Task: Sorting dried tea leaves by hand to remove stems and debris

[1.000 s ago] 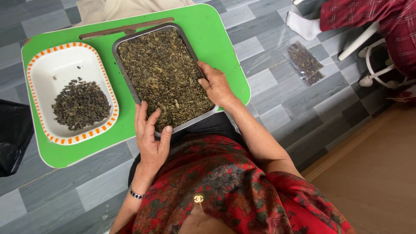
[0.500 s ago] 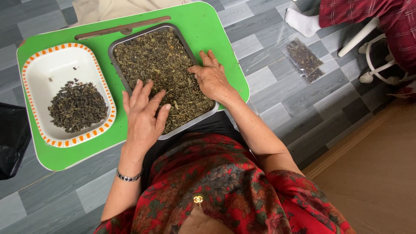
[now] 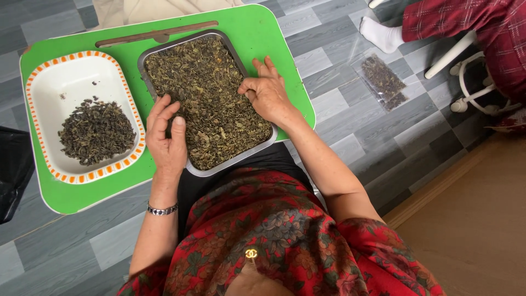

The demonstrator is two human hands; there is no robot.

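A person seated above a grey tiled floor [image 3: 350, 118] looks down at a green tray table [image 3: 263, 33] across the lap. On it sit 2 containers side by side: a metal baking pan [image 3: 147, 66] filled edge to edge with loose dried green-brown leaves [image 3: 205, 93], and to its left a white dish with an orange-patterned rim [image 3: 33, 109] holding a smaller, darker pile of leaves [image 3: 96, 131]. The left hand [image 3: 167, 137] now rests at the pan's left edge, fingers curled loosely together with the thumb raised; whether it pinches any leaves cannot be told. Half a second earlier this hand lay spread flat over the leaves nearer the pan's middle, so it has drawn back toward the rim and closed up. The right hand [image 3: 267, 90] sits at the pan's right edge, fingers bent onto the leaves, having shifted only slightly up that side. Judging from this, both hands are working through the leaves in the pan, with the darker leaves set apart in the dish. A thin brown stick [image 3: 159, 34] lies along the table's far edge. On the floor to the right lies a clear bag of dried leaves [image 3: 383, 79], and beyond it another person's white-socked foot [image 3: 381, 33] and a white chair leg [image 3: 449, 55].
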